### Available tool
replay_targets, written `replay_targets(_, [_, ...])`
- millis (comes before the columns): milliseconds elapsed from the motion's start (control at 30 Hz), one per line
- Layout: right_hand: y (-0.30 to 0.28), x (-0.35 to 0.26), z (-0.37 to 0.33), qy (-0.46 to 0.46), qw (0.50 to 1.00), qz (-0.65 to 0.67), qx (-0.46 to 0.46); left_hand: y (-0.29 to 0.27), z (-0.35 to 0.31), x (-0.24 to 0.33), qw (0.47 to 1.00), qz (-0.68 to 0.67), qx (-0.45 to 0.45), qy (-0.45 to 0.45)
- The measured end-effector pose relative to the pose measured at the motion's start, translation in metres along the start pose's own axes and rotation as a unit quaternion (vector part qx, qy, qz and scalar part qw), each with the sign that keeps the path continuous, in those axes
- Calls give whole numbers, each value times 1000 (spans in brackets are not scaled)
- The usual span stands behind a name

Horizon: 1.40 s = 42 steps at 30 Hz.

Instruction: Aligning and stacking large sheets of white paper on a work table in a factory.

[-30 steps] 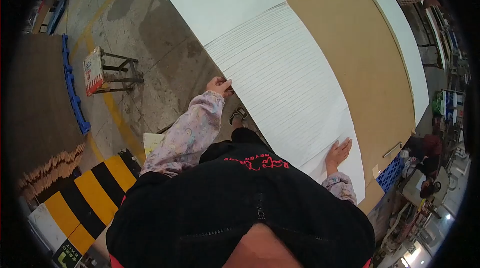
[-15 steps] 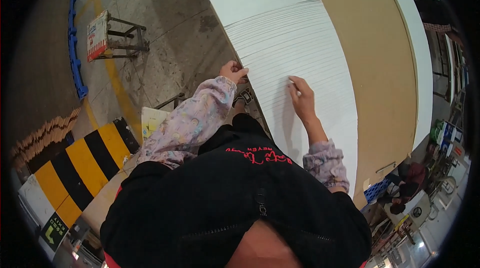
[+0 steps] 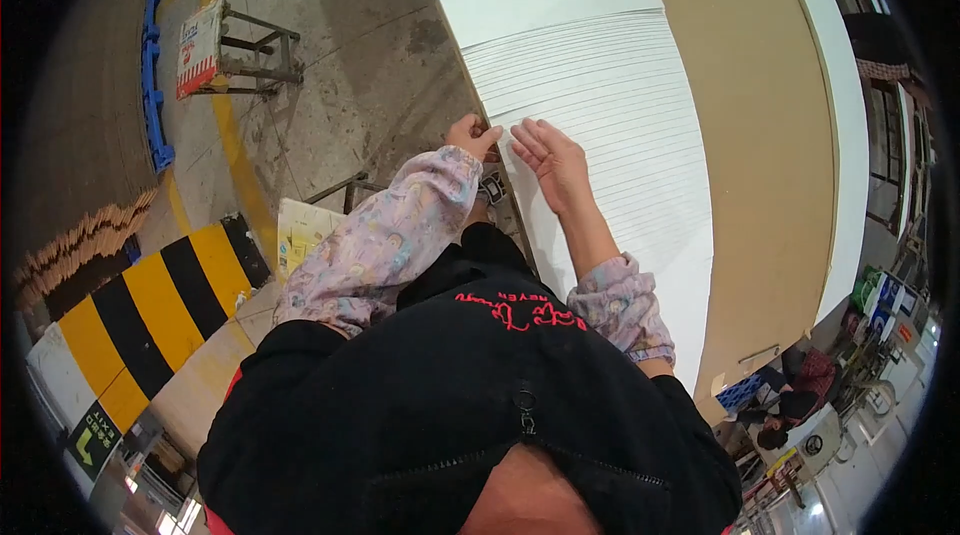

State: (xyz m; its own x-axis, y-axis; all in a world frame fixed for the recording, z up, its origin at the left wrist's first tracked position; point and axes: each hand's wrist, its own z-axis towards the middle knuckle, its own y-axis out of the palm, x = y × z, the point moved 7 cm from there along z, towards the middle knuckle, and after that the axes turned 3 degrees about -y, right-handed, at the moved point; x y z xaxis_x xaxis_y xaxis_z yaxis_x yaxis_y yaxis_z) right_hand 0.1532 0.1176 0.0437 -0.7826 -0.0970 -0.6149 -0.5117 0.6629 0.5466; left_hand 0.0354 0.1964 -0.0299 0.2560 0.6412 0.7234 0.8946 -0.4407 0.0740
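Observation:
White sheets [image 3: 620, 115] lie fanned out in an overlapping stack, their many edges showing as close parallel lines. At the stack's left edge, my left hand [image 3: 473, 138] is closed, its thumb and curled fingers at the border of a white sheet; how much it grips is hard to see. My right hand [image 3: 553, 160] is just to the right of it, over the sheets near the same edge. Its fingers are stretched out, palm turned toward the left hand, with nothing in it. Whether its fingertips touch the surface I cannot tell.
Brown board [image 3: 765, 135] runs along the right of the sheets. On the left floor are a metal-legged stool [image 3: 250, 50], a stack of brown cardboard [image 3: 85, 105] and a yellow-and-black striped barrier [image 3: 160, 300]. Another person [image 3: 800, 395] is at the far lower right.
My right hand has moved left across the sheets, close to my left hand, and its fingers have straightened. The left hand stays at the edge. The whole view has shifted slightly.

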Motion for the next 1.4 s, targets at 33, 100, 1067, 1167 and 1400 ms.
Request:
replay_targets(33, [-1, 3, -1, 6, 998, 52, 18, 2, -3, 2, 1000, 10, -3, 4])
replay_targets(100, [1, 6, -1, -4, 997, 71, 33, 4, -5, 2, 1000, -9, -10, 9])
replay_targets(1067, [-29, -17, 50, -63, 957, -271, 80, -6, 54, -19, 998, -27, -53, -37])
replay_targets(1167, [-34, -12, 58, -48, 969, -228, 84, -8, 61, -26, 998, -45, -51, -16])
replay_targets(1400, [-63, 0, 80, -114, 894, -414, 126, 13, 17, 22, 953, 283, -46, 96])
